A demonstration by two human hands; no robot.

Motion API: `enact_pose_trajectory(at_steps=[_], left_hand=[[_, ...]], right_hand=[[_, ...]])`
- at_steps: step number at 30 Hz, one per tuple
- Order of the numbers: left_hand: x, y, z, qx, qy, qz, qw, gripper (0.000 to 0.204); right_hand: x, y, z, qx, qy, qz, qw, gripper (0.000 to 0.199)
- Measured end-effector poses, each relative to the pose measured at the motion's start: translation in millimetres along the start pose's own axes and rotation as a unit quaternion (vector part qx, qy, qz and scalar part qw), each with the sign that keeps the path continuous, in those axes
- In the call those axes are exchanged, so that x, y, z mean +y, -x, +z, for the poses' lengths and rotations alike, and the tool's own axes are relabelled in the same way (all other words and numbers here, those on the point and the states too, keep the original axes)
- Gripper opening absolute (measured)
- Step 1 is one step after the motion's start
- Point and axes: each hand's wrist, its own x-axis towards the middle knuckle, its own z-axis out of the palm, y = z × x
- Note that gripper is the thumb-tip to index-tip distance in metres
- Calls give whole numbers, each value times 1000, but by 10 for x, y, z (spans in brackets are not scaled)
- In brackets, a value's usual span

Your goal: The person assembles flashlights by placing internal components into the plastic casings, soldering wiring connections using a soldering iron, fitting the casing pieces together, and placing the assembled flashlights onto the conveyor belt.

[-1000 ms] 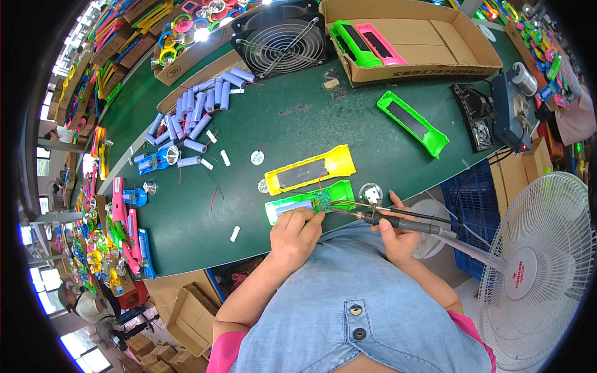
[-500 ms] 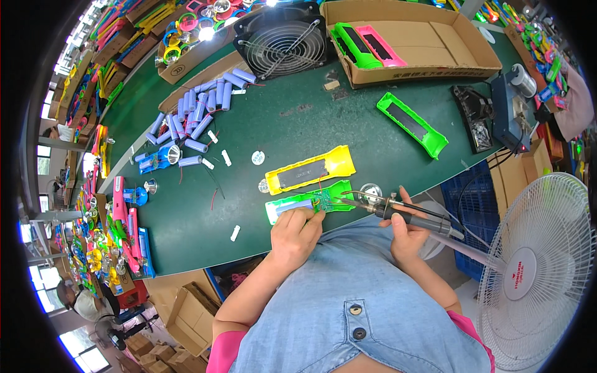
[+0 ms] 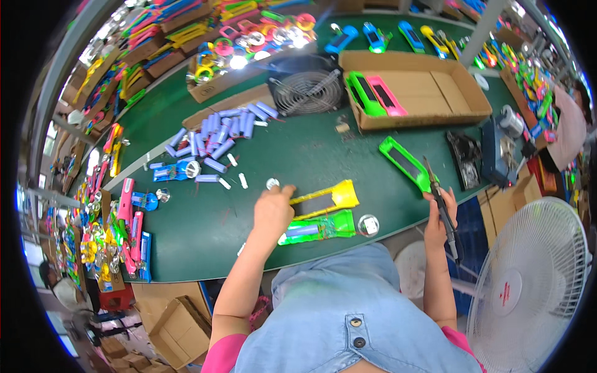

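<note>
A: Nearest in, the green casing [image 3: 320,227] lies flat at the near edge of the green worktop [image 3: 205,230], a small round silver reflector [image 3: 368,225] just off its 3 o'clock end.

B: And the hands?

A: Left hand [image 3: 273,210] sits at about 10 o'clock of that green casing, fingers curled, its grip pinched on the near end of the yellow casing [image 3: 326,199], which lies just beyond the green one and almost parallel to it.

B: Right side?

A: Right hand [image 3: 438,217] is out at 3 o'clock, well apart from both casings, its grip clenched around a dark soldering iron [image 3: 443,208] with the tip pointing toward 12.

B: What's past the tip?

A: A second green casing [image 3: 405,163], lying aslant, just at 11 o'clock of the iron's tip. Farther out at 10 o'clock, a scatter of lilac battery cells [image 3: 217,130]. At 12, a black fan [image 3: 308,92], and beside it a cardboard box [image 3: 435,87] holding a green and a pink shell.
</note>
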Motion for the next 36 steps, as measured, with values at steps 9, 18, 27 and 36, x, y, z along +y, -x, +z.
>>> enact_pose_trajectory(at_steps=[9, 18, 27, 36], left_hand=[[66, 859, -37, 147, 195, 59, 968, 40], [-229, 540, 29, 50, 292, 146, 944, 46], [-2097, -1235, -1488, 409, 80, -65, 907, 41], [-3647, -2242, -523, 296, -1, -425, 855, 48]], right_hand=[[192, -78, 43, -87, 33, 63, 994, 61], [64, -121, 78, -105, 26, 76, 991, 57], [44, -1332, 299, -60, 25, -44, 997, 24], [945, -2078, 1070, -298, 46, 123, 946, 62]])
